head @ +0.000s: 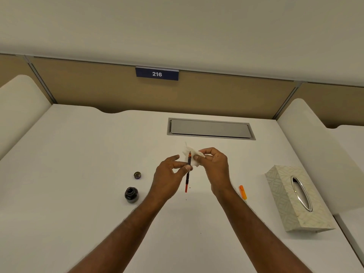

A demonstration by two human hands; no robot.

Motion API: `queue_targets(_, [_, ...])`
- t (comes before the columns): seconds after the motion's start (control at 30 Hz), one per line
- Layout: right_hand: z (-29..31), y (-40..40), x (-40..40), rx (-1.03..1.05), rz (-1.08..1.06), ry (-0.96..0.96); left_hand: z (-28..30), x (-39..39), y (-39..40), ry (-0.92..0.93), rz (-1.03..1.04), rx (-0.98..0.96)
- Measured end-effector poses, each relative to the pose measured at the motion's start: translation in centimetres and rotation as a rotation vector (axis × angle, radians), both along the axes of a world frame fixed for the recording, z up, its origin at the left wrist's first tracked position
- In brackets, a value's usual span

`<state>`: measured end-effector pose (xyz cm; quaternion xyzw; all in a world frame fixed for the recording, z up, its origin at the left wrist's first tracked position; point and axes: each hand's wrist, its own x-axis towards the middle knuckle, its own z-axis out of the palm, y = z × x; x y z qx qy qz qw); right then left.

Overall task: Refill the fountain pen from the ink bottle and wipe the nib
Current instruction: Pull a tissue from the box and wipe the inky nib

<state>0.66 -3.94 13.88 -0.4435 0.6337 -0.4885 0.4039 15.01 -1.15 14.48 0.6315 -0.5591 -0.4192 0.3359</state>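
My left hand (169,174) pinches the fountain pen (188,174) at mid-barrel and holds it upright above the desk, nib at the top, orange end at the bottom. My right hand (213,164) pinches a white tissue (194,154) right beside and behind the nib. The open ink bottle (131,194) stands on the desk to the left of my left forearm. Its cap (137,175) lies a little farther back.
An orange pen part (242,192) lies on the white desk (78,154) right of my right wrist. A patterned tissue box (295,196) sits at the right. A grey cable flap (210,128) is set into the desk behind my hands. Dividers rise on both sides.
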Motion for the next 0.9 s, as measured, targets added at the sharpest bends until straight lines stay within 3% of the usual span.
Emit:
queue_targets(0.33, [0.1, 1.3, 0.6, 0.102, 0.243, -0.254, -1.1, 0.6, -0.6, -0.101, 0.023, -0.096])
queue_targets(0.73, [1.2, 0.5, 0.5, 0.29, 0.074, -0.754, -2.0, 0.6, -0.7, -0.085, 0.014, -0.085])
queue_targets(0.83, [1.5, -0.1, 0.0, 0.31, 0.004, -0.815, -1.7, 0.7, -0.4, -0.041, 0.006, -0.072])
queue_targets(0.9, [1.8, -0.5, -0.3, 0.212, -0.058, -0.743, -1.5, 0.8, -0.3, 0.007, -0.003, -0.045])
